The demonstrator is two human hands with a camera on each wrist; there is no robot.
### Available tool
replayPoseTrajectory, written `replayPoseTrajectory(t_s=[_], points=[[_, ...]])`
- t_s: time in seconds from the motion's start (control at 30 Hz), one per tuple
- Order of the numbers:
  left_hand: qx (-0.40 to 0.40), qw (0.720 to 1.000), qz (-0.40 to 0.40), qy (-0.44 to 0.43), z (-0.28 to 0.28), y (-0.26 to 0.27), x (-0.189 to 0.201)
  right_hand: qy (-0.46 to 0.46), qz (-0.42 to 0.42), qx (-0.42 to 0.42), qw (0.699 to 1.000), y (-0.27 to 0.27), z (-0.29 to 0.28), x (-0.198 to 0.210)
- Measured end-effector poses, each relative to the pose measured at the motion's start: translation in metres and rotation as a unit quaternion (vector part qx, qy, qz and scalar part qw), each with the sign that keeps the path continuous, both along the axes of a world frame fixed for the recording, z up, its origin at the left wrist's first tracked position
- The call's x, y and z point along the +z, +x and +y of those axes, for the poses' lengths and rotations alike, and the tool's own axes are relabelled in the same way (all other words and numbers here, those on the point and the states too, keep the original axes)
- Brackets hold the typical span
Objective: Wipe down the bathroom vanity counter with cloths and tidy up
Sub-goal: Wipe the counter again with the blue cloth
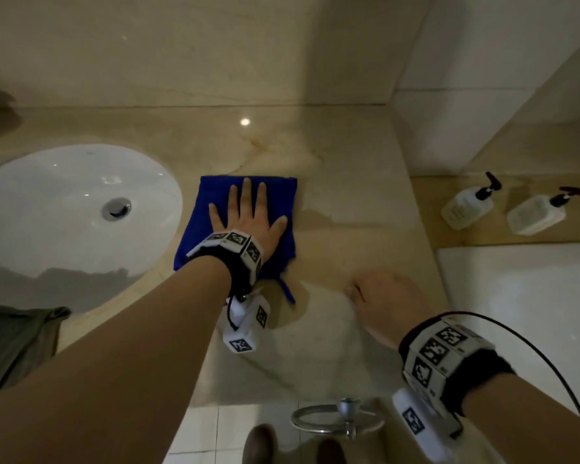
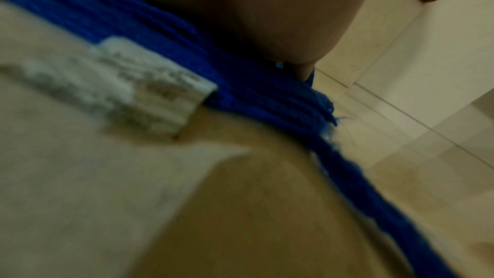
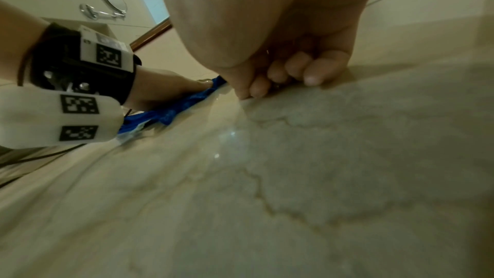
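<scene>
A blue cloth (image 1: 215,195) lies flat on the beige marble counter (image 1: 342,155), just right of the sink. My left hand (image 1: 248,212) presses on it with fingers spread straight. The cloth (image 2: 240,84) shows a white care label (image 2: 160,84) in the left wrist view. My right hand (image 1: 382,303) rests on the bare counter to the right of the cloth, near the front edge. Its fingers (image 3: 294,71) are curled under into a fist with knuckles on the stone, and nothing shows in them. The cloth (image 3: 173,111) lies to its left.
A white oval sink (image 1: 64,212) with a metal drain (image 1: 116,208) sits at the left. Two pump bottles (image 1: 467,205) (image 1: 536,214) stand on a lower ledge at the right. A chrome ring holder (image 1: 337,418) hangs below the counter's front edge. A grey-green cloth (image 1: 14,343) drapes at the left front.
</scene>
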State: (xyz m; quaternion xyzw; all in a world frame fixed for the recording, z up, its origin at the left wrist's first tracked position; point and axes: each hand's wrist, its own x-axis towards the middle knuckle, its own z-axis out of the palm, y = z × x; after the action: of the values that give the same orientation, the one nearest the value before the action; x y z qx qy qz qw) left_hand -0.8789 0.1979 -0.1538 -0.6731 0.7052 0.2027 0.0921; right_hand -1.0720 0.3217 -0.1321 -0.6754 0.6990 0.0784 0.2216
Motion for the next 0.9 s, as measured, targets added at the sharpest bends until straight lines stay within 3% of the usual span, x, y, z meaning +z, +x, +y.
replayPoseTrajectory(t_s=[0.33,0.6,0.9], points=[[-0.078,0.997,-0.002,-0.023,0.017,0.016,-0.004,0.029,0.057,-0.059,0.996,0.019,0.005,0.006],[-0.118,0.993,-0.008,-0.026,0.126,0.056,-0.001,-0.054,0.033,-0.101,0.993,0.017,0.017,-0.006],[-0.075,0.997,-0.023,-0.005,0.217,0.076,-0.004,-0.085,0.026,-0.094,0.992,0.015,0.025,-0.014]])
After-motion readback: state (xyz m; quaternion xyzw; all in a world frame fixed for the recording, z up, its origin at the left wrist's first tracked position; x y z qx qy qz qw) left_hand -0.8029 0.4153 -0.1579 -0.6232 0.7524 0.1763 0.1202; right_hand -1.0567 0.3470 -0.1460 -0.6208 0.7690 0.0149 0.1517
